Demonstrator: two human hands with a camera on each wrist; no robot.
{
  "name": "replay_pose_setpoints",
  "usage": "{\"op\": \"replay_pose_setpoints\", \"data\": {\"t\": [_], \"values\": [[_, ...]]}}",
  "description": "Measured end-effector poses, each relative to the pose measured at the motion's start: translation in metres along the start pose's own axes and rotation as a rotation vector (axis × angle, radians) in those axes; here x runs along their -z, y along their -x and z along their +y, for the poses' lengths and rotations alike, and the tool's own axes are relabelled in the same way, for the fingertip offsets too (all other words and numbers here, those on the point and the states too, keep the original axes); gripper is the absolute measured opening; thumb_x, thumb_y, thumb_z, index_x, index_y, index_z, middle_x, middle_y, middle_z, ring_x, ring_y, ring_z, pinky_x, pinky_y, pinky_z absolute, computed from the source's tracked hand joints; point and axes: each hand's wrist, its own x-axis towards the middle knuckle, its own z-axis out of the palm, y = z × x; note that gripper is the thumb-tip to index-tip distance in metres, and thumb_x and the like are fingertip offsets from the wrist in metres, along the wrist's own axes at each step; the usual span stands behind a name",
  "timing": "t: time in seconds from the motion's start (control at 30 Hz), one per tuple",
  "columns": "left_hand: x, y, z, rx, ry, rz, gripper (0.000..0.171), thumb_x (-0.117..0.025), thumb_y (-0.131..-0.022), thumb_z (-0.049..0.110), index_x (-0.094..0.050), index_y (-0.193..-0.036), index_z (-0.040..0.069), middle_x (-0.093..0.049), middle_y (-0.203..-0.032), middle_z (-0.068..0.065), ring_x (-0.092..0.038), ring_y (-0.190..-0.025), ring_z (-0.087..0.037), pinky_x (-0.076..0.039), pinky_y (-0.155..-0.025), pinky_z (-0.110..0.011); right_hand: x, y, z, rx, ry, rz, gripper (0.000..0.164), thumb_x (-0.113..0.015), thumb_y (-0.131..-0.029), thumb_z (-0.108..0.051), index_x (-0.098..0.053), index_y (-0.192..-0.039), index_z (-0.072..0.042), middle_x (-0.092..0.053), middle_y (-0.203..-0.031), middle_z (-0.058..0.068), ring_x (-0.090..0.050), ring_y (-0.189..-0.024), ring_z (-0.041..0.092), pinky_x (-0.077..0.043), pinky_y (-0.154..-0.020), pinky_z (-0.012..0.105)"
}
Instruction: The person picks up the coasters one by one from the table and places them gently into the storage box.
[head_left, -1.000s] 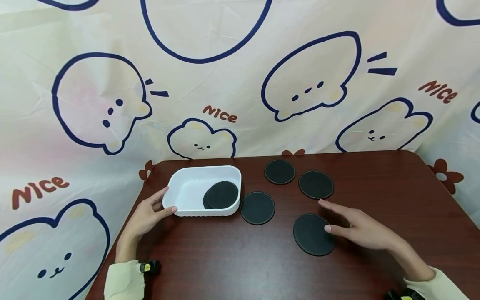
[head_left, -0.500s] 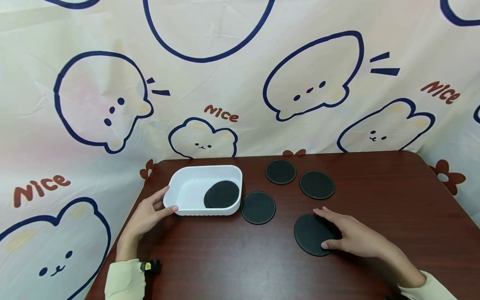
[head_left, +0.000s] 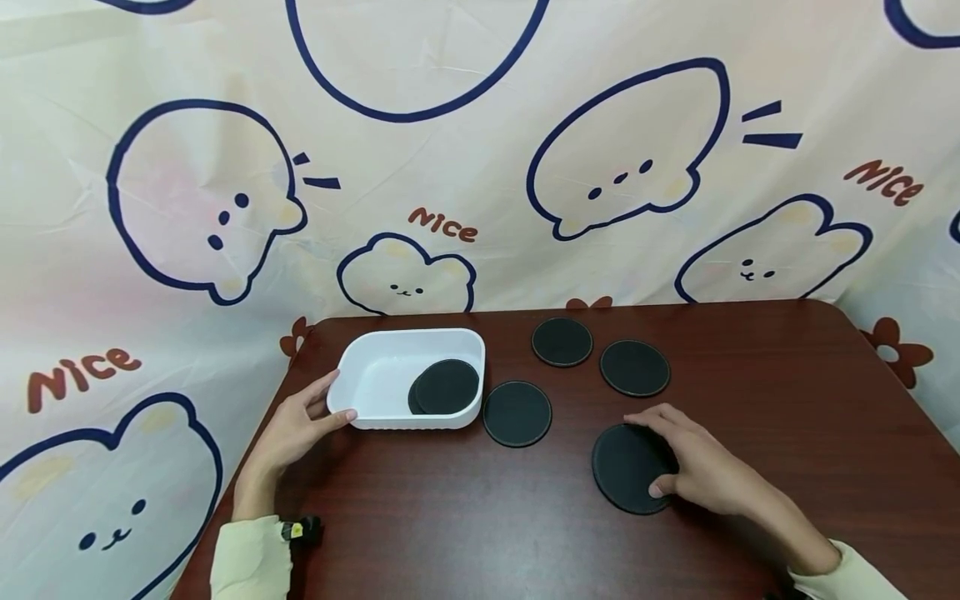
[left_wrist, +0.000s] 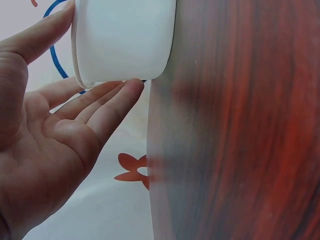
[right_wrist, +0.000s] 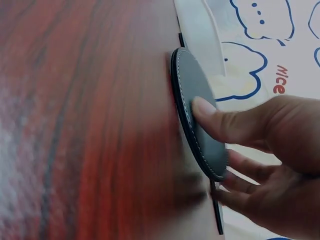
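Observation:
A round black coaster with a stitched edge (head_left: pixel 628 471) is between the thumb and fingers of my right hand (head_left: pixel 701 467). The thumb lies on its top face and the fingers reach its edge, as the right wrist view shows, with the coaster (right_wrist: pixel 200 120) close over the table. My left hand (head_left: pixel 296 421) holds the left end of a white plastic tub (head_left: pixel 375 379), thumb at the rim and fingers along the end wall. Inside the tub's right side, two black coasters (head_left: pixel 447 387) overlap.
Three more black coasters lie on the dark wood table (head_left: pixel 480 517): one right of the tub (head_left: pixel 517 414), one near the back edge (head_left: pixel 562 342) and one behind my right hand (head_left: pixel 634 368). A cartoon-printed cloth (head_left: pixel 495 167) hangs behind the table.
My right hand has come down onto the near coaster, its thumb now on top, and the coaster has shifted slightly right. The left hand and tub stay in place.

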Motion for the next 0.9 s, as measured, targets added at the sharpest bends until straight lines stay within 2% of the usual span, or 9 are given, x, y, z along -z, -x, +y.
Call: {"op": "replay_pose_setpoints", "data": {"t": [0.1,0.23,0.4,0.43,0.53,0.67,0.73,0.8,0.9], "values": [[0.000,-0.001,0.000,-0.006,0.000,0.000,0.092,-0.079,-0.100,0.033,-0.026,-0.170,0.006,-0.041,-0.166,-0.032,-0.055,-0.145,-0.048,-0.049,-0.111,-0.055,0.002,-0.001,0.002,-0.007,-0.006,0.081,0.090,-0.100,-0.072,-0.011,-0.059,-0.152,-0.013,-0.065,-0.136,0.007,-0.067,-0.120,0.025,-0.060,-0.091,0.041],[0.000,-0.001,0.000,-0.002,-0.011,0.003,0.092,-0.079,-0.100,0.033,-0.026,-0.170,0.006,-0.042,-0.166,-0.032,-0.056,-0.144,-0.048,-0.049,-0.111,-0.055,0.008,-0.001,0.007,-0.044,-0.030,0.139,0.082,-0.099,-0.074,-0.013,-0.063,-0.147,-0.009,-0.071,-0.131,0.012,-0.072,-0.111,0.028,-0.062,-0.086,0.044],[0.000,-0.001,0.000,0.004,-0.012,0.004,0.093,-0.079,-0.099,0.034,-0.027,-0.170,0.006,-0.042,-0.166,-0.031,-0.056,-0.145,-0.047,-0.049,-0.112,-0.056,0.016,-0.001,0.016,-0.096,-0.100,0.126,0.067,-0.095,-0.080,-0.015,-0.067,-0.141,-0.010,-0.073,-0.133,0.018,-0.074,-0.116,0.038,-0.063,-0.091,0.054],[0.000,-0.001,0.000,0.004,-0.013,0.004,0.093,-0.079,-0.099,0.034,-0.027,-0.170,0.006,-0.042,-0.166,-0.031,-0.056,-0.145,-0.047,-0.049,-0.112,-0.056,0.017,-0.001,0.018,-0.101,-0.115,0.122,0.065,-0.094,-0.082,-0.015,-0.067,-0.140,-0.010,-0.073,-0.132,0.018,-0.075,-0.116,0.040,-0.064,-0.092,0.055],[0.000,-0.001,0.001,0.005,-0.013,0.005,0.093,-0.079,-0.100,0.033,-0.026,-0.170,0.006,-0.041,-0.166,-0.031,-0.055,-0.145,-0.047,-0.049,-0.112,-0.055,0.021,-0.002,0.024,-0.103,-0.164,0.108,0.062,-0.091,-0.085,-0.014,-0.066,-0.141,-0.010,-0.075,-0.125,0.017,-0.078,-0.112,0.037,-0.066,-0.087,0.046],[0.000,-0.001,0.001,0.002,-0.020,0.006,0.092,-0.079,-0.100,0.033,-0.026,-0.170,0.005,-0.040,-0.167,-0.031,-0.054,-0.146,-0.048,-0.049,-0.112,-0.055,0.026,-0.003,0.031,-0.119,-0.342,0.051,0.059,-0.085,-0.092,-0.010,-0.062,-0.146,-0.006,-0.074,-0.119,0.018,-0.080,-0.101,0.024,-0.066,-0.077,0.032],[0.000,-0.001,0.000,-0.001,-0.023,0.006,0.092,-0.079,-0.100,0.033,-0.027,-0.170,0.005,-0.040,-0.167,-0.031,-0.054,-0.146,-0.048,-0.049,-0.111,-0.055,0.028,-0.004,0.035,-0.146,-0.451,0.020,0.058,-0.080,-0.096,-0.009,-0.058,-0.150,-0.004,-0.071,-0.125,0.022,-0.078,-0.099,0.015,-0.065,-0.075,0.029],[0.000,-0.001,0.000,-0.003,-0.026,0.006,0.093,-0.079,-0.100,0.034,-0.027,-0.170,0.005,-0.040,-0.167,-0.031,-0.054,-0.146,-0.047,-0.049,-0.111,-0.055,0.030,-0.004,0.038,-0.175,-0.548,-0.010,0.058,-0.074,-0.101,-0.009,-0.053,-0.154,-0.002,-0.066,-0.133,0.027,-0.076,-0.100,0.011,-0.065,-0.075,0.031],[0.000,-0.001,0.000,-0.002,-0.023,0.005,0.094,-0.079,-0.099,0.036,-0.026,-0.170,0.004,-0.040,-0.167,-0.032,-0.053,-0.146,-0.047,-0.049,-0.112,-0.055,0.032,-0.004,0.042,-0.215,-0.611,-0.026,0.060,-0.069,-0.105,-0.014,-0.046,-0.160,-0.002,-0.057,-0.149,0.031,-0.072,-0.106,0.006,-0.065,-0.078,0.032]]}}
